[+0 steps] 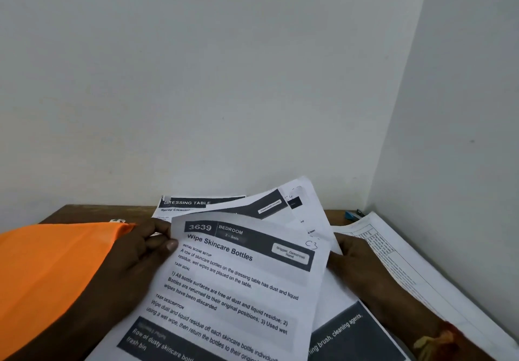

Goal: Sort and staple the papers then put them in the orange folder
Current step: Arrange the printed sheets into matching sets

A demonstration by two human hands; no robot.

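A fan of printed papers [238, 276] is lifted over the table. The front sheet reads "Wipe Skincare Bottles". My left hand [140, 254] pinches that sheet's top left corner, thumb on the front. My right hand [362, 265] holds the right side of the fan from behind, partly hidden by paper. More sheets [295, 203] stick up at the back, one headed "DRESSING TABLE". The orange folder [47, 265] lies at the left, under my left forearm. A small blue object, possibly the stapler [352, 214], sits at the back right corner.
The brown table [84, 213] stands in a corner between two pale walls. A large sheet with a printed grid [415, 270] lies along the right edge. A small white clip-like thing [118, 221] shows behind the folder.
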